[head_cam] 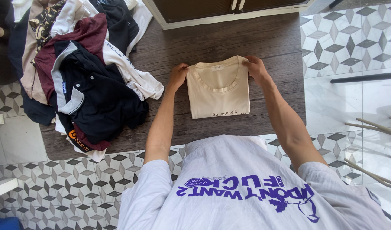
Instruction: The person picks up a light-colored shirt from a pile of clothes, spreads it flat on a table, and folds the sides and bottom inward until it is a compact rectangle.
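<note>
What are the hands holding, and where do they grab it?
Both hands hold the folded cream cotton T-shirt on the dark wooden table. The left hand pinches its top left corner, and the right hand pinches its top right corner, beside the neckline.

A dark wooden worktop [229,40] is seen from above. A folded cream shirt [220,91] is laid flat near its middle. A messy pile of clothes [76,72] is heaped on its left side, just beside the shirt.
</note>
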